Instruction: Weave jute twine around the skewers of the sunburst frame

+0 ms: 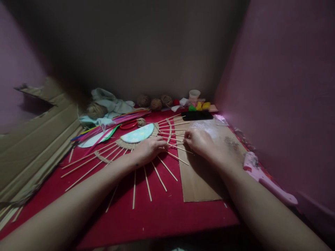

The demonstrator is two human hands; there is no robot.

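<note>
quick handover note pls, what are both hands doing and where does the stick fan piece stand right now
Left hand presses flat on the sunburst of wooden skewers, beside its pale paper centre.
Right hand pinches the skewer tips on the right side, over the cardboard sheet.
Done: jute twine woven across part of the spokes.
Left: lower spokes bare.
Red scissors and twine balls lie behind.

One head-worn view looks forward and down, close over the red table (162, 216), facing the corner wall.
</note>
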